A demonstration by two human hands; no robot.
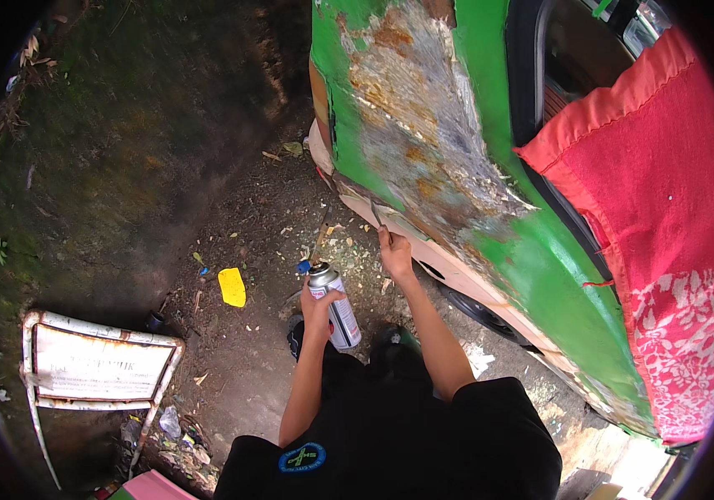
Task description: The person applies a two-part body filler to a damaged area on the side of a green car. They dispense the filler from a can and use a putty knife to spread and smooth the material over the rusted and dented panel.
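My left hand (317,304) grips a silver gas canister (340,321) fitted with a torch head (304,267), which has a blue part and a thin metal nozzle pointing up toward the car. My right hand (394,250) is closed on a thin metal tool (378,215), its tip at the lower edge of the body panel. That green car body (532,250) carries a large rough patch (415,108) of exposed, rusty, flaking surface, with a pale pink lower strip (449,271) below it.
A red cloth with a floral part (649,183) drapes over the car window. Left are a mossy bank (90,150) and a rusty-framed white sign (97,367). A yellow scrap (232,287), flakes and litter lie on the ground (249,367). A dark wheel (478,312) shows under the car.
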